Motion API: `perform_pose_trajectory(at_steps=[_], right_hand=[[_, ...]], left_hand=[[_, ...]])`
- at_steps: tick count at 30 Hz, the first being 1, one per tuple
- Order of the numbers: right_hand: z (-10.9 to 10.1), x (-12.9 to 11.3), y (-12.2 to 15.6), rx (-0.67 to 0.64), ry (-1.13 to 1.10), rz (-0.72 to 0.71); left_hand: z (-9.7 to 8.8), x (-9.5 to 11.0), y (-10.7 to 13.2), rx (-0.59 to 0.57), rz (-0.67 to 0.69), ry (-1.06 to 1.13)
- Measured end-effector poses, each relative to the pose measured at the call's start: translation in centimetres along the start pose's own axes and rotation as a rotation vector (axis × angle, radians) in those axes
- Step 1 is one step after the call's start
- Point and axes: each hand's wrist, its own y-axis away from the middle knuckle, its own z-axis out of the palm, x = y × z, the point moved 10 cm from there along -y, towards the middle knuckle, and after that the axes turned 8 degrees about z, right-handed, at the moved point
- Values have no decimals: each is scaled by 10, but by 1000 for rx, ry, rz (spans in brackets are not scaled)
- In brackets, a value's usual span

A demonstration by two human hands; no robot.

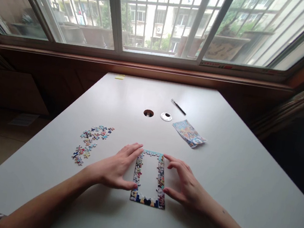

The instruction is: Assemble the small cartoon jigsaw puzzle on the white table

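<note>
A rectangular border of joined jigsaw puzzle pieces [161, 180] lies flat in front of me, with the bare white table showing inside it. Along its left side rests my left hand [119, 166], fingers stretched out, fingertips at the upper left corner and thumb at the lower left edge. My right hand [183, 181] is on the other side, its fingers apart; the index fingertip is by the upper right corner and the thumb by the lower right edge. Loose puzzle pieces [93, 136] lie scattered to the left of my left hand.
On the white table [131, 100], a colourful printed sheet [189, 133] lies to the right beyond the puzzle. Farther back are a pen [178, 107], a round cable hole [148, 113], its silver cover [166, 116] and a yellow sticky note [120, 77]. A barred window stands behind.
</note>
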Motion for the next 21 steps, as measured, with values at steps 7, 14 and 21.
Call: perform_pose_trajectory(at_steps=[7, 14, 21], right_hand=[[2, 13, 7, 4, -59, 69], [3, 31, 17, 30, -102, 127], [2, 23, 14, 106, -38, 85]], left_hand=[[-2, -2, -1, 59, 3, -36], [-38, -45, 42, 236, -307, -371], [-42, -116, 159, 373, -834, -511]])
